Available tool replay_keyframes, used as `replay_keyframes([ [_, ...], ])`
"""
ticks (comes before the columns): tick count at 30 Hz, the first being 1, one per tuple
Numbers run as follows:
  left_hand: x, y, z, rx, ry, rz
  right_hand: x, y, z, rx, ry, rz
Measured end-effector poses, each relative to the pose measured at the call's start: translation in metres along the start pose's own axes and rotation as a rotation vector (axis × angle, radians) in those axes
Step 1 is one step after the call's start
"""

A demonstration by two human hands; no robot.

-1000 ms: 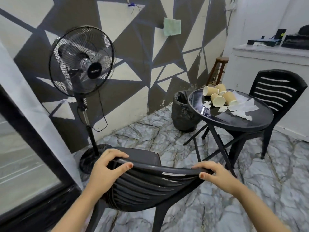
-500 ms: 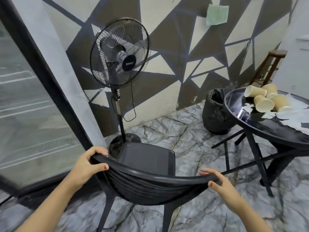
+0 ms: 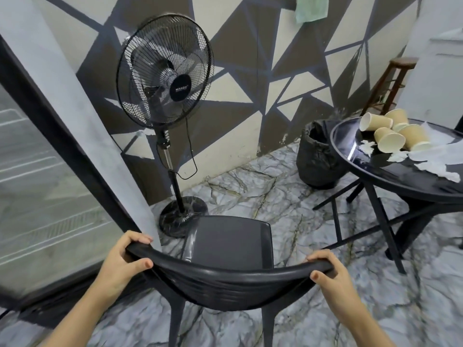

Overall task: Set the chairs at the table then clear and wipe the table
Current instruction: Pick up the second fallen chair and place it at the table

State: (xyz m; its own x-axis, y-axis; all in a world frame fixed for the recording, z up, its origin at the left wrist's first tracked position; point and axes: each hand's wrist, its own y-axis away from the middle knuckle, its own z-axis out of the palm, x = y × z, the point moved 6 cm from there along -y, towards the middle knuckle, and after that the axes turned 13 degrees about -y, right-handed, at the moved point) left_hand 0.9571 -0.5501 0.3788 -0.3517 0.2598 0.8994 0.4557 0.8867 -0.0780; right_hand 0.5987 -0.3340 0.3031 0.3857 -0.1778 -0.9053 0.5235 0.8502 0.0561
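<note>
A black plastic chair (image 3: 231,246) stands right in front of me, its back towards me. My left hand (image 3: 122,265) grips the left end of the backrest's top rail and my right hand (image 3: 330,274) grips the right end. The round black glass table (image 3: 390,171) is at the right, apart from the chair. On it lie several tan paper cups (image 3: 389,140) on their sides and torn white paper scraps (image 3: 436,161).
A black pedestal fan (image 3: 166,71) stands just beyond the chair, its base (image 3: 184,215) near the seat's front. A black bin (image 3: 317,156) sits by the wall behind the table. A glass door (image 3: 37,191) is left, a wooden stool (image 3: 390,83) far right, a green cloth (image 3: 312,8) on the wall.
The chair has turned and swung left in my hands; my view followed left, so the table moved to the right edge and the second chair left the frame. Both hands kept their grip.
</note>
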Motion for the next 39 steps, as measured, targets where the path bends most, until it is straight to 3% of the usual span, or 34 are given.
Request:
replay_keyframes([
  [4, -0.010, 0.003, 0.026, -0.037, 0.037, -0.012, -0.024, 0.013, -0.012, 0.022, 0.060, -0.083],
  [9, 0.013, -0.020, 0.082, -0.168, 0.057, 0.067, -0.054, 0.051, -0.061, 0.187, 0.077, -0.200],
  [18, 0.040, -0.068, 0.163, -0.454, -0.039, 0.138, -0.060, 0.111, -0.104, 0.480, 0.093, -0.192],
  [25, 0.028, -0.107, 0.147, -0.457, 0.036, 0.113, -0.072, 0.090, -0.054, 0.364, 0.247, -0.134],
  [31, 0.034, -0.119, 0.151, -0.486, 0.028, 0.128, -0.081, 0.083, -0.049, 0.359, 0.206, -0.132],
  [39, 0.036, -0.150, 0.173, -0.484, 0.242, 0.038, -0.083, 0.057, -0.067, 0.368, 0.041, -0.151],
])
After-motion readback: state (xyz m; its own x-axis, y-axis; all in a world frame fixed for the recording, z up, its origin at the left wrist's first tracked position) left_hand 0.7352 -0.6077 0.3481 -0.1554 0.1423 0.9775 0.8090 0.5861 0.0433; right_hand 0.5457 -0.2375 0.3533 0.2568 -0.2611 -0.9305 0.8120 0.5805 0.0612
